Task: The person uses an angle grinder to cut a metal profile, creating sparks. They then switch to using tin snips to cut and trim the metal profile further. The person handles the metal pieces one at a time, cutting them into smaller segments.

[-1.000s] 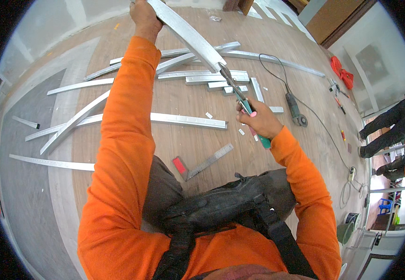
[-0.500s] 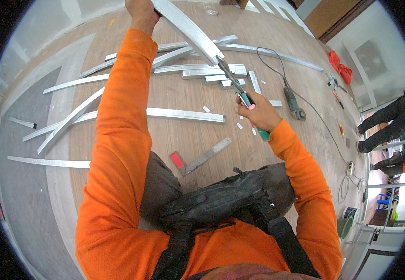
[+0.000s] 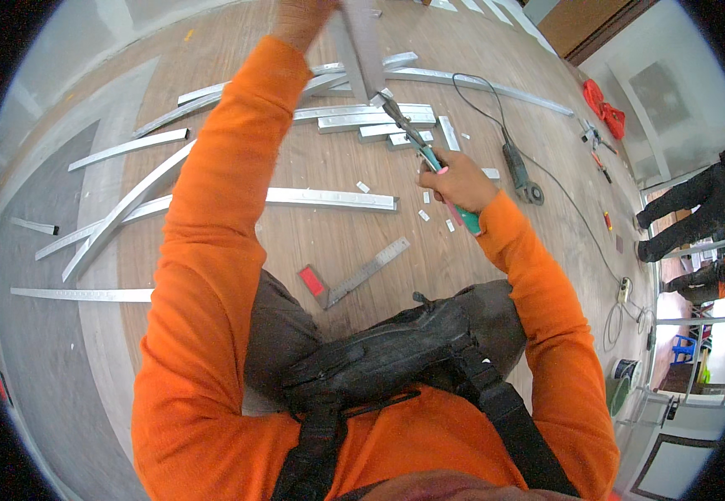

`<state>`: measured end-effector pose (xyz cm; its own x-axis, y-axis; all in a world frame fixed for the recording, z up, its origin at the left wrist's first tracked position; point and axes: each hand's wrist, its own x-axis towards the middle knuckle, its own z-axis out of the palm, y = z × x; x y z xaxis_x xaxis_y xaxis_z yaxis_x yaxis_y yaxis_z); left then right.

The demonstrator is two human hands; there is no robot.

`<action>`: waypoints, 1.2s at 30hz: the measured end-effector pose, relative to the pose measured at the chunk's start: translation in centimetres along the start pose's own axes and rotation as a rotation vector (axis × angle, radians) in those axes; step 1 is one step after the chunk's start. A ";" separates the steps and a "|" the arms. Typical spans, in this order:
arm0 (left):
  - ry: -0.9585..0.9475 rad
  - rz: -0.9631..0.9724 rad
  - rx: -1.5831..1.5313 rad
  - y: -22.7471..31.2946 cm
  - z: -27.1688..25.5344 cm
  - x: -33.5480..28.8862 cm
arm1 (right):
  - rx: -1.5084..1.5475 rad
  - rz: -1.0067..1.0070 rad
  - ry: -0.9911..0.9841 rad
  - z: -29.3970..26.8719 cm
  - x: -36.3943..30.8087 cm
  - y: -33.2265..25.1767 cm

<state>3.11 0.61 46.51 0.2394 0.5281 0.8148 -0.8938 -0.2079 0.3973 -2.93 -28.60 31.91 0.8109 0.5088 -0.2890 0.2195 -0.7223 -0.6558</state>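
My left hand (image 3: 305,23), partly cut off by the top edge and slightly blurred, grips a galvanized metal channel (image 3: 362,52). The channel runs steeply down toward me. In my right hand (image 3: 465,182) is a pair of tin snips (image 3: 416,134) with green handles. Their jaws meet the channel's near end; whether they are fully closed on it is too small to tell. Beneath lies a stack of short metal channel pieces (image 3: 354,122) on the floor. A square (image 3: 369,272) with a red stock rests in front of my knees.
Long metal channels (image 3: 329,199) lie scattered at the left, some crossed. An angle grinder (image 3: 519,171) with its cord lies to the right, beyond it a red bag (image 3: 603,110) and hand tools. Small metal offcuts (image 3: 425,215) dot the floor. Another person's legs (image 3: 686,209) are at far right.
The channel has swung from a slant to a steeper line as my left hand moved right. The snips stay at its near end, shifted slightly left.
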 end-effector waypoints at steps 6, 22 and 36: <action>-0.316 0.108 0.154 3.7 5.3 -7.8 | 0.163 0.106 -0.046 -0.5 1.9 0.8; 0.249 -0.421 -0.423 -7.3 -7.9 2.6 | 0.545 -0.003 -0.159 0.5 -0.4 4.4; -0.144 -0.563 -1.233 -6.7 -19.5 6.7 | 0.405 -0.180 -0.268 -0.1 -3.9 -3.7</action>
<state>3.36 21.57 41.10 0.6502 0.1906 0.7355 -0.3996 0.9091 0.1177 -6.85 -27.90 35.52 0.6006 0.7488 -0.2803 0.0724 -0.4001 -0.9136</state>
